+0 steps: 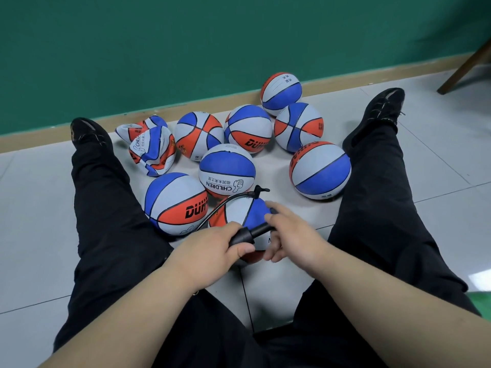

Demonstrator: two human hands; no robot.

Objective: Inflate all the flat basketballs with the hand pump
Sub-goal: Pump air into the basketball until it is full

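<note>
Left hand (212,247) gripping pump (245,235), right hand (292,235) curled round its handle

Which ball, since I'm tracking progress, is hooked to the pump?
The ball nearest the person, under the left hand and right hand holding the hand pump; the black hose runs to its top. No other ball has one.

Matt rubbery basketballs (320,170), a matt black plastic pump (251,233), glossy pale floor tiles (438,166), black cloth trousers (382,208).

On the floor (438,160), between spread legs (106,208), a cluster of balls (248,128). Flat balls (152,151) at its far left, beside the left shoe (89,134). Nearest ball (239,211) under the pump (252,232). Wall (186,49) behind all.
</note>
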